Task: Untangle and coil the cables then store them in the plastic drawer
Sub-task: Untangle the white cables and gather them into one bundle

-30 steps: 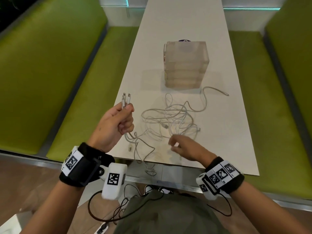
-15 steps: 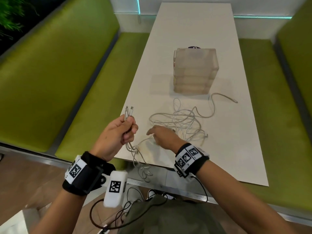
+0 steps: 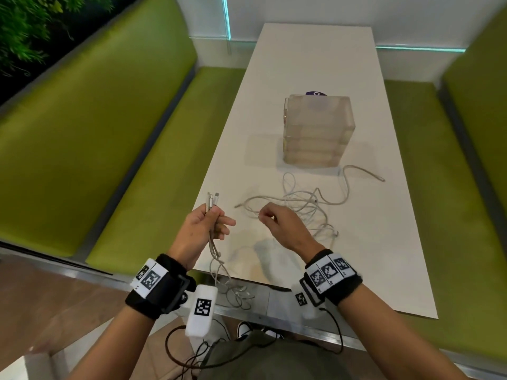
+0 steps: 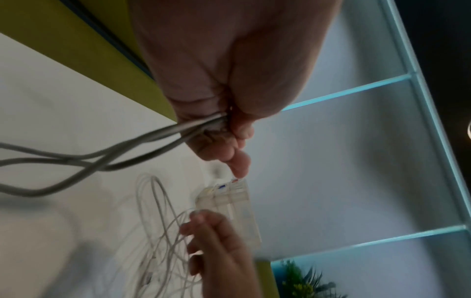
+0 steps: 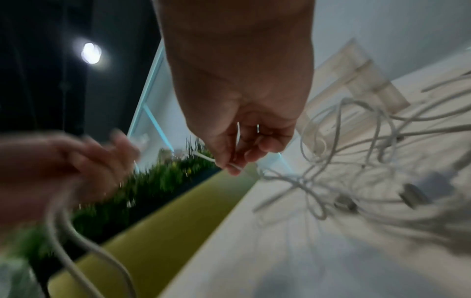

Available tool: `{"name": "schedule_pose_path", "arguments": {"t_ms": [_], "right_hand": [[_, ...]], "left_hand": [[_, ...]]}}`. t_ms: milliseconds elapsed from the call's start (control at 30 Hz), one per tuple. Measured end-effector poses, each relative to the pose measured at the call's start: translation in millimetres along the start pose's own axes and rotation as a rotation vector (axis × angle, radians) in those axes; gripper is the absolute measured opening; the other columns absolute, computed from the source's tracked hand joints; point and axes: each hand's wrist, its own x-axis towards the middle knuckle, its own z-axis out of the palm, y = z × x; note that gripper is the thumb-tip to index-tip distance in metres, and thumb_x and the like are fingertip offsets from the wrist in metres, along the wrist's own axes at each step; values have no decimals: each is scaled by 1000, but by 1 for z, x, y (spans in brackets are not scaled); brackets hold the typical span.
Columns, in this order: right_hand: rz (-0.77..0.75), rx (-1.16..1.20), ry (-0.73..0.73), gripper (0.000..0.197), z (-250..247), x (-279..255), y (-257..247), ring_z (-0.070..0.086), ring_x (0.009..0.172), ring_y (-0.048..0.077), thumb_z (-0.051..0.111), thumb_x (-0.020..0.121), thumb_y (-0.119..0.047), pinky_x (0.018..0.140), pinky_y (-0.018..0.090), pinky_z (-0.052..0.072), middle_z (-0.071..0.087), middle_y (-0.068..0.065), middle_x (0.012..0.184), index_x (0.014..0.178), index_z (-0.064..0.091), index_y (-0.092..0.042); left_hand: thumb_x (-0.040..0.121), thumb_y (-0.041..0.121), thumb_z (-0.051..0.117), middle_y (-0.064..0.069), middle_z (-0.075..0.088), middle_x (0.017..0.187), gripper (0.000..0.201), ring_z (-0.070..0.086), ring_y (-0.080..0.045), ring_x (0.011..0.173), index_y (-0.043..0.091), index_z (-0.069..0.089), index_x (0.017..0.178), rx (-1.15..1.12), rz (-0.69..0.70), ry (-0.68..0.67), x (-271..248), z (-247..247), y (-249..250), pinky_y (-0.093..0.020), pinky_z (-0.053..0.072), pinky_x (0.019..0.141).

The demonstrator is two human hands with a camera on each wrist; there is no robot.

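Observation:
My left hand [image 3: 204, 229] grips a bunch of white cable ends [image 3: 211, 200], plugs pointing up, over the table's near left edge. The gripped cables [image 4: 107, 149] run from my left hand [image 4: 224, 113] and hang off the table front. My right hand [image 3: 270, 219] pinches a thin white cable [image 5: 203, 156] between thumb and fingertips, lifted just above the table. My right hand [image 5: 237, 161] sits beside the tangled cable pile [image 3: 307, 209], which lies in front of the translucent plastic drawer unit [image 3: 315, 130], whose drawers look closed.
The white table [image 3: 315, 50] is long and narrow. Green padded benches [image 3: 96, 127] flank it on both sides. One loose cable end [image 3: 365, 172] stretches right of the drawer unit. A dark round object [image 3: 315, 93] peeks from behind the unit. Black device wires hang near my lap.
My right hand moved left and away from me across the tangle, then lifted a thin cable in a pinch. The left hand kept its grip on the plug ends.

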Motion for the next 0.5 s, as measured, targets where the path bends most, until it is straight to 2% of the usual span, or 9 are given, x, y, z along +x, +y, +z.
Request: {"name": "schedule_pose_path", "arguments": {"t_ms": [133,233,333,400,500], "right_hand": [[-26,192,-9,8,-20,-11,-20,52,65,0,55,92,-17,62,11,39,65,-6,77,90,63,-17],[-21,249,-34,10,-27,-16,-20,52,67,0,55,93,-19,63,11,38,62,-9,75,90,64,-17],[-21,320,11,9,-32,-23,-19,53,69,7,56,92,-16,60,10,40,63,1,77,89,64,-18],[-28,353,44,7,-34,-26,-19,49,64,3,58,91,-14,60,10,39,62,2,77,90,65,-15],[-53,357,74,7,-33,-29,-19,49,65,2,59,91,-13,63,11,39,60,-3,78,93,66,-12]], "left_hand": [[102,16,37,-16,72,92,20,71,-20,76,3,51,94,-21,34,-26,17,22,-3,-26,56,67],[102,16,39,-16,71,98,19,71,-25,86,3,51,95,-44,66,-39,23,38,-2,-29,58,75],[101,16,41,-18,68,107,18,70,-27,93,0,50,105,-88,73,-23,24,48,-2,-29,57,78],[101,13,41,-21,67,110,20,69,-29,97,-2,48,112,-153,57,-16,25,52,-3,-31,57,82],[99,9,43,-22,65,113,16,67,-30,104,0,48,112,-257,24,-31,25,56,-1,-35,55,89]]}}
